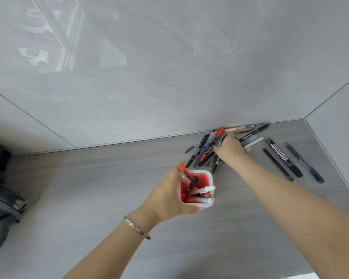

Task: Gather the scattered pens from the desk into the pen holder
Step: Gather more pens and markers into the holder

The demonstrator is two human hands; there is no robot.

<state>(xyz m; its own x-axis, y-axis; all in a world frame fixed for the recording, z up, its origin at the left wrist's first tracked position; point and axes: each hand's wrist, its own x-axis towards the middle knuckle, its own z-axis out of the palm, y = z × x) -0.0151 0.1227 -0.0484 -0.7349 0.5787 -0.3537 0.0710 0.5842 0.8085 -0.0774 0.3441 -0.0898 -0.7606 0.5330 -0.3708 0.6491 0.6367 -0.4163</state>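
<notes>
Grey desk [89, 178]: left hand [169, 196] grips pen holder [197, 190] steady; right hand [229, 149] beyond holder, closing on pen pile [208, 150], grasp unclear.

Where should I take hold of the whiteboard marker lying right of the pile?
Pinch the whiteboard marker from above, across its labelled middle. It lies flat on the desk, with gaps between it and the thin black pen on one side and the blue pen on the other. The right hand is nearest.
</notes>
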